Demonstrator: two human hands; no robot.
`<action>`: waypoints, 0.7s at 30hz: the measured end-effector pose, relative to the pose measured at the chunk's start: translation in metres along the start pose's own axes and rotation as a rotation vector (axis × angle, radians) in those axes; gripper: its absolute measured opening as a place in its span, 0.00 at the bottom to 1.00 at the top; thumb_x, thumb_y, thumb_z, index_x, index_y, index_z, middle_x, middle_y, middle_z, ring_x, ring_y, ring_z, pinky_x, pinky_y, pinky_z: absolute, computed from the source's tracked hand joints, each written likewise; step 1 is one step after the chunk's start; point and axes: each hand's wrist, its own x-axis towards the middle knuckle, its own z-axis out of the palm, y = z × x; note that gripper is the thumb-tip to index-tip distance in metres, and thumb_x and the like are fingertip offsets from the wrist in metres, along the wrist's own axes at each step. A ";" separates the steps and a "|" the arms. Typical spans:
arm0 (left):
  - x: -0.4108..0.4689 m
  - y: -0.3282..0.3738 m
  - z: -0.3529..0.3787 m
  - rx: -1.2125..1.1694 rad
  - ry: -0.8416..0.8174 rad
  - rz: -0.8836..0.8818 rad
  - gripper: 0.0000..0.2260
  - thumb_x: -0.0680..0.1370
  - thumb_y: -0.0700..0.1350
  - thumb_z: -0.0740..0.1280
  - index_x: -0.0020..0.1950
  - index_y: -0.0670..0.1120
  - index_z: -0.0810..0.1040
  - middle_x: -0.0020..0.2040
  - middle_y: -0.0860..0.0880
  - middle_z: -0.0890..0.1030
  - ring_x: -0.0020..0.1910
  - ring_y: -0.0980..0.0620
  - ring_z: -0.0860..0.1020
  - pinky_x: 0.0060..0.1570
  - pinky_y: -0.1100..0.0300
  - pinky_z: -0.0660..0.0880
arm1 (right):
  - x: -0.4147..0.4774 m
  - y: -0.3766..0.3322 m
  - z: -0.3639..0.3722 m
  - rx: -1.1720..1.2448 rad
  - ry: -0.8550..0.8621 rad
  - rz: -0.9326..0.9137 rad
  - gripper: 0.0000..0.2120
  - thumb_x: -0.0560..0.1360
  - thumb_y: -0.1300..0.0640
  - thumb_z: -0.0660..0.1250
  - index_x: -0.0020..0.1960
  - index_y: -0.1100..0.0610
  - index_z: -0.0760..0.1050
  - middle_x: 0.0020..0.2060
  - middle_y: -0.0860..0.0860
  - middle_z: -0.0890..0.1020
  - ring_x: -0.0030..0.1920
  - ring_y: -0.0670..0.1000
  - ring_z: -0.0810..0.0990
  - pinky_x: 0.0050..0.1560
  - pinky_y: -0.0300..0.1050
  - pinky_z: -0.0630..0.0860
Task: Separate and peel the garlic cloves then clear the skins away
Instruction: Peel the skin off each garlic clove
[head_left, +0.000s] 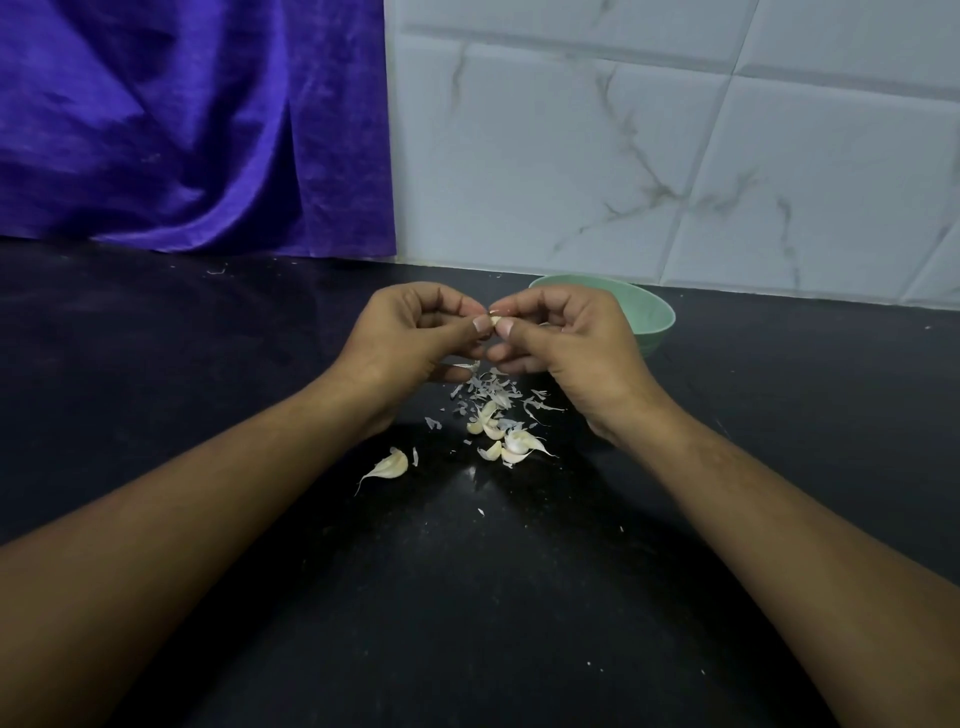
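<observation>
Both hands, left hand (415, 332) and right hand (561, 338), pinch one garlic clove (495, 320) above mid-counter, fingers curled. Unpeeled cloves (511, 441) and loose skins (485, 389) remain on the countertop (208, 364); clearing appears outstanding.

Two bare hands are shown. Behind the left hand (410, 332) the left forearm (182, 519) is seen uncovered as far as the frame edge, and behind the right hand (566, 338) the right forearm (779, 519) likewise, with fine hair faintly seen. Short, trimmed fingernails (482, 323) are seen on the thumbs.
</observation>
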 end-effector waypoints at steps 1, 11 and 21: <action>0.000 0.000 0.000 0.002 -0.004 0.011 0.03 0.78 0.38 0.74 0.51 0.41 0.82 0.43 0.40 0.86 0.42 0.50 0.85 0.37 0.60 0.82 | -0.001 0.000 0.000 0.039 -0.005 0.016 0.05 0.78 0.70 0.70 0.52 0.64 0.81 0.39 0.59 0.86 0.38 0.51 0.86 0.43 0.47 0.86; 0.001 0.000 -0.001 0.116 -0.019 0.128 0.04 0.77 0.38 0.75 0.51 0.41 0.83 0.44 0.39 0.86 0.42 0.48 0.85 0.38 0.55 0.82 | -0.003 -0.005 -0.001 0.154 -0.012 0.086 0.03 0.78 0.67 0.71 0.52 0.64 0.78 0.39 0.56 0.87 0.38 0.52 0.86 0.43 0.49 0.85; 0.003 0.001 -0.004 0.090 0.041 0.118 0.05 0.79 0.39 0.74 0.53 0.42 0.82 0.43 0.44 0.83 0.39 0.52 0.83 0.35 0.59 0.82 | 0.003 -0.016 -0.011 0.065 0.061 -0.034 0.04 0.78 0.68 0.71 0.51 0.62 0.80 0.41 0.58 0.86 0.37 0.54 0.86 0.43 0.49 0.85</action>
